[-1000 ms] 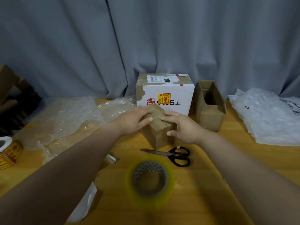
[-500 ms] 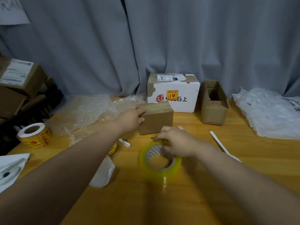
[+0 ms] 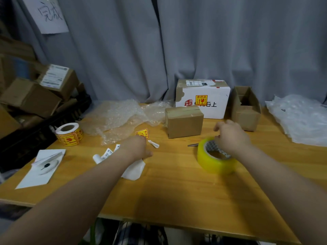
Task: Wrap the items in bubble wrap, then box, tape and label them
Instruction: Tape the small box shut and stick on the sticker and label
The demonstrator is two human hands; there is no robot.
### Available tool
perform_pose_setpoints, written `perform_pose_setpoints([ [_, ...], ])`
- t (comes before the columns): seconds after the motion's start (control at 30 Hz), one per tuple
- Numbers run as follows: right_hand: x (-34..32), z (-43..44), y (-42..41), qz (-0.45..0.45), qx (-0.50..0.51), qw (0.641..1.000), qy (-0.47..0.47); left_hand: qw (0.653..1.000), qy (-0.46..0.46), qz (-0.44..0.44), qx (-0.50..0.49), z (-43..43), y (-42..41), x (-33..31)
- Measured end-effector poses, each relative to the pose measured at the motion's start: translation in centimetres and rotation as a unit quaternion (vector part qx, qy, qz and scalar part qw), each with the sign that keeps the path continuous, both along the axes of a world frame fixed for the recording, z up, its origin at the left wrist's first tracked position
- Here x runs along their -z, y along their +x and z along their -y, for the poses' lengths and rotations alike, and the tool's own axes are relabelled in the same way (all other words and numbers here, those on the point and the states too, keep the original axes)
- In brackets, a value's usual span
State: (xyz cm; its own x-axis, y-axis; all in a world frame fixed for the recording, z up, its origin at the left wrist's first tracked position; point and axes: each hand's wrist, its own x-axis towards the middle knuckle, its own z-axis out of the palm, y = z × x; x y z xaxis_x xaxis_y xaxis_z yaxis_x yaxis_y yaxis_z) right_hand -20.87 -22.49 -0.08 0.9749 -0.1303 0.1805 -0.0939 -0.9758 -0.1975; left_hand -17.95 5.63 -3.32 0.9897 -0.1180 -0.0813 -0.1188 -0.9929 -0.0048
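The small brown cardboard box point(image 3: 184, 122) sits shut toward the back of the pale wooden counter point(image 3: 177, 191), flaps down w/ a strip along the top seam. It is just in front of a bigger white carton point(image 3: 203, 99) that carries a fragile sticker. So prob. boxed and at least partly taped, but no label on it that I can see.

The right hand point(image 3: 230, 137) is on the yellow-tinted roll of packing tape point(image 3: 215, 160). Its fingers point(image 3: 218, 137) curl down over the far rim, clamped on it as far as the blur lets me tell. The roll sits tilted, which fits a grip rather than a resting hand. A grey metal tip point(image 3: 192, 145), prob. scissors, pokes out beside it, handy for the cut.

The left hand point(image 3: 136, 149) hangs low over the counter, well apart from the box, back toward me. Its fingers are hidden beneath, so can't tell if they're apart or pinching. It's right by a loose yellow-and-red fragile sticker point(image 3: 142, 133) and scraps of white backing paper point(image 3: 134, 169), i.e. labelling bits kept close. The roll of yellow-and-red stickers point(image 3: 69, 134) and the crumpled clear bubble wrap point(image 3: 120, 117) lie further left, off the working patch.
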Motion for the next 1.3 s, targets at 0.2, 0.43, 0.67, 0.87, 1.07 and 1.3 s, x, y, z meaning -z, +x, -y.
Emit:
perform_pose_setpoints([
  [0.2,0.3,-6.6,0.0,0.062,-0.12,0.95,0.282,0.985,-0.104,0.139,0.014,0.7,0.7,0.7],
  [0.43,-0.2,-8.8,1.1,-0.103,-0.083,0.746,0.653,0.857,-0.202,0.337,0.333,2.2,-1.7,-1.0],
  [0.67,0.4,-7.3,1.5,0.021,-0.106,0.77,0.629,0.771,-0.617,0.149,0.052,4.5,-2.3,-1.6],
  [0.87,1.3,-6.8,1.1,0.141,-0.111,0.809,0.56,0.756,-0.654,0.024,0.024,6.5,-2.6,-2.1],
  [1.07,1.1,-5.9,0.7,0.147,-0.136,0.794,0.574,0.752,-0.657,-0.022,0.037,7.4,-2.8,-1.8],
  [1.3,1.4,-5.3,0.6,0.136,-0.142,0.784,0.588,0.749,-0.659,-0.044,0.055,7.5,-3.2,-1.7],
])
